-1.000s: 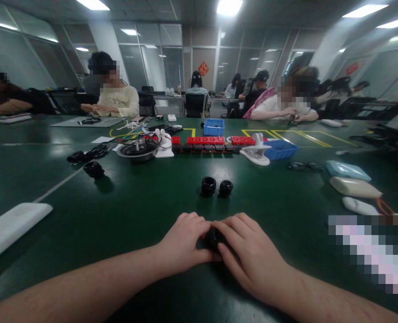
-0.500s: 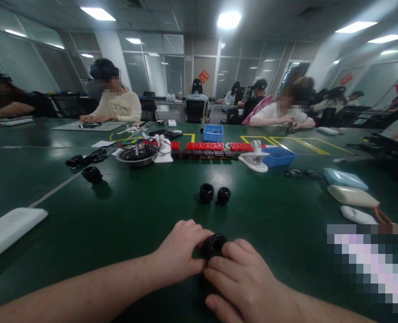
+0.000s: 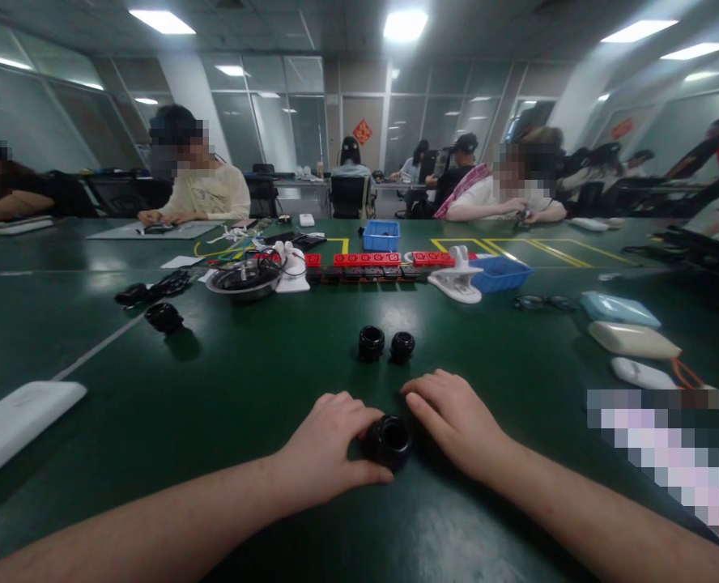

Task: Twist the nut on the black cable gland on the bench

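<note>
My left hand (image 3: pixel 326 445) is curled round a black plastic ring fitting (image 3: pixel 389 441) and holds it on the green table (image 3: pixel 244 389), its hollow end facing me. My right hand (image 3: pixel 453 417) rests just right of the fitting with fingers stretched forward and slightly apart, holding nothing. Two more black fittings (image 3: pixel 372 342) (image 3: pixel 402 346) stand side by side a little farther out, beyond both hands.
A white flat pad (image 3: pixel 16 421) lies at the left edge. Another black fitting (image 3: pixel 163 317), a metal bowl with cables (image 3: pixel 244 281), red blocks (image 3: pixel 368 260), blue bins (image 3: pixel 499 273), a white clamp (image 3: pixel 457 279), glasses (image 3: pixel 545 303) and pouches (image 3: pixel 630 338) lie beyond. Several people sit across the table.
My right hand has let go of the black fitting and moved off to the right and forward, fingers stretched out. My left hand still holds the fitting.
</note>
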The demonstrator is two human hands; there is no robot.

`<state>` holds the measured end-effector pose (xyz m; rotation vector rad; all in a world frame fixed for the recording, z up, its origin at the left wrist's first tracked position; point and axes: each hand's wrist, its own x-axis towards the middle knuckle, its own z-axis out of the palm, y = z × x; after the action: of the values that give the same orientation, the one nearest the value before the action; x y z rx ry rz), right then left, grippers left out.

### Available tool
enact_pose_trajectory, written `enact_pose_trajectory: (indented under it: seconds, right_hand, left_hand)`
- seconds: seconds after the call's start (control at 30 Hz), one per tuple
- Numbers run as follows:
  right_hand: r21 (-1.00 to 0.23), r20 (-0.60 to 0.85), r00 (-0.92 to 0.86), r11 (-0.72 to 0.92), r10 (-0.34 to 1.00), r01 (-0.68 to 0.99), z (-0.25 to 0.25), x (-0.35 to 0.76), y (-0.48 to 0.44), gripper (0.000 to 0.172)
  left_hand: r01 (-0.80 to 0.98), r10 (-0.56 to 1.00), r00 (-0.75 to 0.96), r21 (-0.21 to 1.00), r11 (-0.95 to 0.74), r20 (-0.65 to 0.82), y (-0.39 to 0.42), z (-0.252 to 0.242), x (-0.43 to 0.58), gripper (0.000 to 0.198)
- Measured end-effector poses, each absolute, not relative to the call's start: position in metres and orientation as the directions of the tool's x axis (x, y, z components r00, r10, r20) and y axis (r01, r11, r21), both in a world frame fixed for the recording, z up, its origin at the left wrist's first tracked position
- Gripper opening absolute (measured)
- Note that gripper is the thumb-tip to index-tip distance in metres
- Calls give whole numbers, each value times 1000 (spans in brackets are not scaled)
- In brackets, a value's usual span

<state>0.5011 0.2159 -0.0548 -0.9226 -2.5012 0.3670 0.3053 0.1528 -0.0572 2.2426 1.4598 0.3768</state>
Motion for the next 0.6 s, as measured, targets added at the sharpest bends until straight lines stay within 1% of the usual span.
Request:
enact_pose_trajectory:
  seconds: [0.1, 0.17, 0.27, 0.33, 0.47, 0.6]
  right_hand:
    - [-412, 330, -661, 733, 674, 541, -51, 500, 204, 36]
    - [-416, 375, -659, 754, 651, 508, -47, 500, 194, 36]
    - [-349, 463, -689, 829, 558, 437, -41, 500, 181, 38]
    - [-317, 450, -727, 854, 519, 413, -39, 498, 175, 37]
    - [-340, 380, -759, 843, 528, 417, -36, 494, 171, 25]
    - [-339, 373, -771, 849, 517, 405, -35, 492, 173, 24]
  left_hand:
    - [796, 911, 413, 488, -359, -4, 153, -59, 305, 39]
    - [795, 909, 416, 483, -367, 6, 152, -59, 305, 38]
    - [791, 907, 419, 479, -381, 29, 152, -60, 305, 36]
    - [788, 906, 421, 476, -392, 50, 152, -61, 306, 34]
    - [787, 906, 419, 472, -398, 67, 153, -62, 308, 29]
    - [782, 907, 417, 485, -392, 60, 152, -61, 308, 29]
